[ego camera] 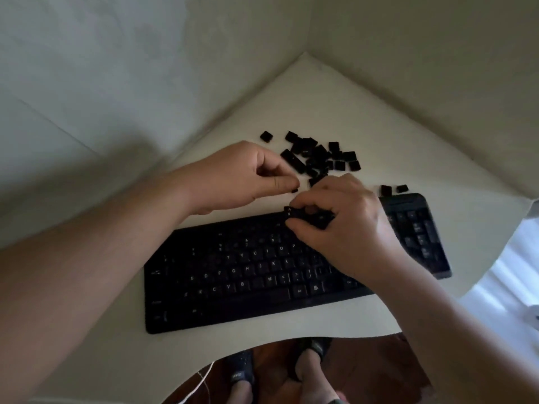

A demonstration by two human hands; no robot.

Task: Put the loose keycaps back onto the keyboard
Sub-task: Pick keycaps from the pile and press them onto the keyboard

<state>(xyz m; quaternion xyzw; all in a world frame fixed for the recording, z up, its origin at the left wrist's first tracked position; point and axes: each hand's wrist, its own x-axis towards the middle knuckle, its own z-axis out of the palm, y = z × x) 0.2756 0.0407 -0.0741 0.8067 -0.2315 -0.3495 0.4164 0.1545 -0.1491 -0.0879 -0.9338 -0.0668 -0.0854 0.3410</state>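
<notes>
A black keyboard (248, 275) lies across the white table (335, 97). Behind it sits a pile of loose black keycaps (319, 157), among them one long keycap (293, 160). My right hand (344, 225) hovers over the keyboard's top row and grips several keycaps (309, 218) between thumb and fingers. My left hand (248, 179) is just behind the keyboard, left of the pile, and pinches a small black keycap (294, 190) at its fingertips. Some key positions on the keyboard look dark and unlabelled; I cannot tell which are bare.
Two stray keycaps (393, 189) lie behind the keyboard's right end, and one more keycap (266, 136) sits apart at the pile's left. Walls close in the table's far corner. Below the table's front edge are a wooden floor, my feet (309, 365) and a white cable (201, 383).
</notes>
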